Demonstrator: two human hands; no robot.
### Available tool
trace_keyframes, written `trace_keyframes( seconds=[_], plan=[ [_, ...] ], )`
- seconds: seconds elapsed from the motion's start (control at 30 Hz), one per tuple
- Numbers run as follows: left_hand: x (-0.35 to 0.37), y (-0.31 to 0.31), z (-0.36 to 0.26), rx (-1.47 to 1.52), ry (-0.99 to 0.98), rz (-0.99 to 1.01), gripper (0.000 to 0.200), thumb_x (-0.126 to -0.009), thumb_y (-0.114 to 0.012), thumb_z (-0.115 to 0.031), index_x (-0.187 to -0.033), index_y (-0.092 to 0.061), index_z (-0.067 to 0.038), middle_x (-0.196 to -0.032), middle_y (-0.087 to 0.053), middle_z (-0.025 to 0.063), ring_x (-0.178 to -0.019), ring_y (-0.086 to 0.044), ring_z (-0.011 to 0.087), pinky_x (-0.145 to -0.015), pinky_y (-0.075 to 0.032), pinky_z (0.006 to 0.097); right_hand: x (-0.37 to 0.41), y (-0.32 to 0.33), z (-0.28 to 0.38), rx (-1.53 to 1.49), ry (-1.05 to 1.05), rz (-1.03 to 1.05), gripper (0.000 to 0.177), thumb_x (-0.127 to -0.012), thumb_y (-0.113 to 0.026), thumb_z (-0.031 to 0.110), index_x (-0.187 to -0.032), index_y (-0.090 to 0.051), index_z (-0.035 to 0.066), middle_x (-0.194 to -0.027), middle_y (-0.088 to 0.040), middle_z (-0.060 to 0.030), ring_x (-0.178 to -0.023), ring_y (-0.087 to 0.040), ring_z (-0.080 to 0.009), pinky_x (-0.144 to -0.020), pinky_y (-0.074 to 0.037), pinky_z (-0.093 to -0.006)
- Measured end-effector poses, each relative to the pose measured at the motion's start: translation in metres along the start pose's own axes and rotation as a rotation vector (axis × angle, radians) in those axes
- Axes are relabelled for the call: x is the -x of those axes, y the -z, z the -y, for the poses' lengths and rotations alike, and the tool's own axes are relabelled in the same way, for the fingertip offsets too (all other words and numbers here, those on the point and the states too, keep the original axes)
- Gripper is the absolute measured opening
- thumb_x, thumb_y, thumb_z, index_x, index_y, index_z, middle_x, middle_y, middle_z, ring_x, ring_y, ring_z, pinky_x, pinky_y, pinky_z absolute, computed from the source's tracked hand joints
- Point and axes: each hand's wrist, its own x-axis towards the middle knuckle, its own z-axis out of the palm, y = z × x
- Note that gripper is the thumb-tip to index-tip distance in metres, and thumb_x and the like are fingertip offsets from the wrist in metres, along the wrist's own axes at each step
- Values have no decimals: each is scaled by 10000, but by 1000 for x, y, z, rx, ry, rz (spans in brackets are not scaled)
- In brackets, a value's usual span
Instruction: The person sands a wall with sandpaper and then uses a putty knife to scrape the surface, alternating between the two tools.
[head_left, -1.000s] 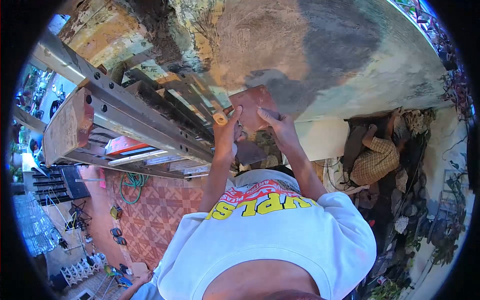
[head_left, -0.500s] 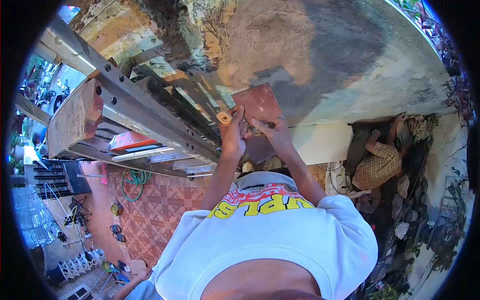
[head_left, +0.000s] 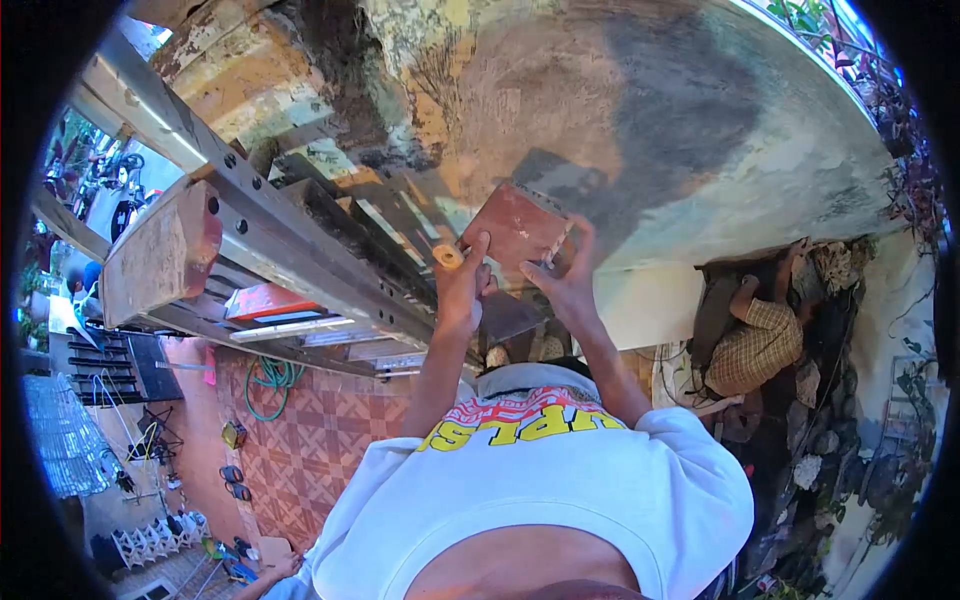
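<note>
A reddish-brown square tile [head_left: 515, 222] is tilted in front of the wall, between both hands. My left hand [head_left: 462, 290] is closed, its thumb pressed on the tile's lower left corner. It also grips a trowel: the round end of a wooden handle [head_left: 447, 256] sticks out at the left, and a flat dark blade [head_left: 508, 318] shows below the tile. My right hand [head_left: 568, 280] holds the tile at its right side, thumb near the lower corner and fingers along the edge. Some fingers of my left hand are hidden behind the tile.
A metal ladder [head_left: 285, 235] slants close by on the left. The patchy plastered wall [head_left: 690, 130] rises ahead. At the right, a person in a checked shirt [head_left: 755, 345] crouches near rubble. A green hose [head_left: 270, 385] lies on the patterned floor [head_left: 330, 430].
The tile has tipped and turned slightly. My right hand has shifted from its lower right corner up along the right edge, with the fingers spreading more.
</note>
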Motion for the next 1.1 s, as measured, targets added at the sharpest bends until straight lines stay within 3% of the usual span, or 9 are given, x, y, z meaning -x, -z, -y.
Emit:
trace_keyframes(
  seconds=[0.17, 0.27, 0.33, 0.47, 0.57, 0.63, 0.8, 0.87, 1.1],
  plan=[
    [-1, -5, 4, 58, -78, -44, 273, -853, -740, -211, -976, -531, -87, -585, -393, -70, -421, -305, 44, -415, -239, 236, -11, 4, -4, -456, -28, -146, 569, -845, -709, 97, -1340, -430, 56, -1238, -545, -103, -1149, -531, -178, -939, -470, -361],
    [1, -7, 1, 0, -46, 112, 350, -853, -738, -219, -1071, -497, -89, -616, -456, -59, -450, -368, 49, -409, -264, 224, -25, 7, 0, -863, -357, 45, 553, -859, -695, 81, -1344, -431, 54, -1265, -542, -106, -1170, -530, -192, -945, -478, -358],
    [-2, -8, -3, -25, -33, 104, 317, -852, -737, -198, -1045, -512, -86, -630, -457, -64, -453, -370, 50, -399, -261, 225, -27, -2, -1, -490, -214, -20, 507, -869, -691, 101, -1322, -468, 54, -1212, -581, -65, -1104, -565, -164, -922, -476, -333],
    [-15, -18, -13, -36, -75, 85, 279, -862, -727, -200, -1021, -529, -83, -621, -443, -72, -443, -350, 42, -395, -251, 225, -36, -10, 10, -369, -45, 62, 422, -903, -654, 121, -1292, -507, 47, -1186, -609, -51, -1074, -585, -162, -918, -474, -321],
    [-13, -36, -35, -160, -145, 75, 273, -864, -729, -219, -1004, -568, -48, -578, -415, -77, -433, -324, 31, -398, -246, 219, -48, -14, 22, -335, -68, -147, 385, -930, -622, 138, -1285, -523, 28, -1217, -603, -76, -1093, -580, -166, -927, -464, -308],
    [-13, -42, -51, -191, -188, 158, 318, -875, -714, -218, -1076, -569, -19, -567, -397, -78, -443, -332, 31, -404, -254, 217, -68, -3, 43, 60, 288, -387, 409, -939, -609, 139, -1312, -508, 5, -1251, -588, -113, -1130, -566, -189, -952, -448, -315],
    [-2, -15, -79, -241, -225, 78, 313, -891, -691, -195, -1105, -566, -5, -560, -384, -76, -441, -330, 36, -414, -254, 218, -148, 26, 132, 256, 776, -684, 433, -958, -538, 90, -1362, -448, -36, -1336, -524, -191, -1251, -494, -261, -1052, -377, -374],
    [-2, 0, -86, -280, -248, 53, 304, -892, -688, -187, -1104, -566, -5, -561, -384, -75, -437, -327, 37, -415, -251, 220, -178, 22, 150, 589, 981, -916, 449, -941, -517, 48, -1373, -432, -38, -1358, -503, -220, -1287, -459, -334, -1097, -331, -397],
    [-26, 24, -94, -313, -230, -110, 263, -881, -700, -182, -1062, -572, -39, -555, -393, -68, -427, -334, 36, -408, -278, 227, -216, -100, 96, 1031, 1172, -452, 606, -820, -520, -14, -1415, -418, 41, -1524, -295, -163, -1397, -255, -418, -1163, -199, -484]
  ],
)
